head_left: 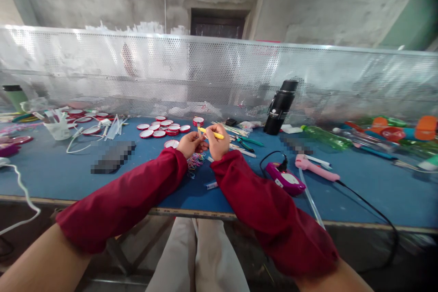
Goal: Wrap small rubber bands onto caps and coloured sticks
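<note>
Your right hand [219, 144] clamps the slim yellow plastic-looking rod [219, 135], likely light, stiff; grip mid-length. Left hand [189, 145] pinches a thin pale strip [199, 131].

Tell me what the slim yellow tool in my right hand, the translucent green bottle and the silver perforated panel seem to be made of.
Slim yellow tool: probably plastic, from its even, opaque colour; too small to be sure.
Translucent green bottle: likely glossy plastic, see-through with bright highlights.
Silver perforated panel: apparently bare metal, from its grey sheen and punched holes.
</note>
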Available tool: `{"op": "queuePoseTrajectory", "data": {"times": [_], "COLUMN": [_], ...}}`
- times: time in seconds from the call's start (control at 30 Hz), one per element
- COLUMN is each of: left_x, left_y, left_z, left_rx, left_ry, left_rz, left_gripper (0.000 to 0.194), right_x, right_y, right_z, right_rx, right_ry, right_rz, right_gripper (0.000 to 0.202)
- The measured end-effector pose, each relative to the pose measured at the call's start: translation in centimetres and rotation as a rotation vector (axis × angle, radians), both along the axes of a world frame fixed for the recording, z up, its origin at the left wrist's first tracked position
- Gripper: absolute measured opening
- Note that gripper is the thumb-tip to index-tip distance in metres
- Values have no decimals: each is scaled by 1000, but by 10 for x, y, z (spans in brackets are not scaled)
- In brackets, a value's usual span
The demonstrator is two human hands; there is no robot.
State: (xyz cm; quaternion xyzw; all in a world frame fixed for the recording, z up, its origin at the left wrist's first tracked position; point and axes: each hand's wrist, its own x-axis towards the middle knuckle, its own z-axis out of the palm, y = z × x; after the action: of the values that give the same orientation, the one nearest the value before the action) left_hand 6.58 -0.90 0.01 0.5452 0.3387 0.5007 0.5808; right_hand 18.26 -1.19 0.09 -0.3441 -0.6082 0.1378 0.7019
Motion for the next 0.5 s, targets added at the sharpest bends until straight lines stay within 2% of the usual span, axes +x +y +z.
{"op": "queuePoseTrajectory", "data": {"times": [0.23, 0.5], "left_x": [0, -1], "left_y": [2, 4], "left_z": [-1, -4], "left_rx": [-7, 11], "left_ry": [7, -1], "left_rz": [18, -17], "left_gripper": [11, 18], "right_x": [3, 0], "right_y": [4, 0], "right_z": [-1, 0], "right_rx": [12, 6], "right_ry": [8, 4], "right_rz": [-56, 16], "right_gripper": [16, 14]}}
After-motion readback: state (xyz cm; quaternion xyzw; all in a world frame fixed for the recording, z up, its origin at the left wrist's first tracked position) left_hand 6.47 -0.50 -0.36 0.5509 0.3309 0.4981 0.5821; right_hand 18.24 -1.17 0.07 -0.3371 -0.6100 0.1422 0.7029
